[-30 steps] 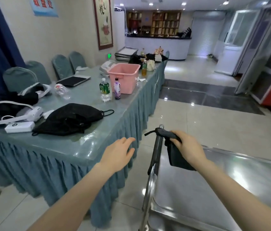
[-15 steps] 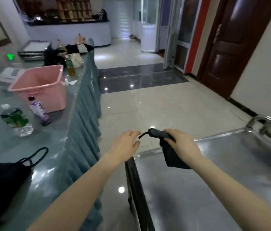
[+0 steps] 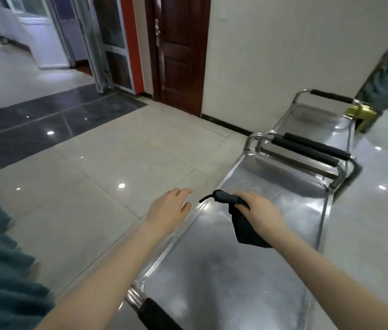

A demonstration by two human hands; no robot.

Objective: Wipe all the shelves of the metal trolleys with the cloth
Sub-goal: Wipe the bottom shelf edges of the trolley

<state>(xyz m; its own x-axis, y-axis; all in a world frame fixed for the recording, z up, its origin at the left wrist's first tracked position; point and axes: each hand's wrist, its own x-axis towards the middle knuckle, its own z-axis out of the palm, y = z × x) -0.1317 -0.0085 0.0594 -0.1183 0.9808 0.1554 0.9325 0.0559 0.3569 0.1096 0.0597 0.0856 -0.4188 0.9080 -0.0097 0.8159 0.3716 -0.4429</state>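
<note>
While our right hand [image 3: 258, 211] grips the cloth [image 3: 245, 231] in a bunch, with most of it hanging just above the top shelf [image 3: 212, 277] of the near trolley, we judge that the wiping of this surface has not yet begun. Our left hand [image 3: 170, 210] is open, fingers relaxed and spread, over the left rim of that shelf; we cannot tell whether it touches the metal.

To do this well, we first flatten the cloth under the palm so that more than a wad meets the steel. We then press down and draw long, overlapping strokes from the far end by the black handles [image 3: 307, 150] back toward us, running the cloth along the raised edges and into the corners. Since a trolley probably rolls on the glossy floor [image 3: 92, 186], we set the left hand on the rim to steady it. The lower shelves are out of sight here, and the second trolley [image 3: 317, 120], far right by the wall, waits its turn.
</note>
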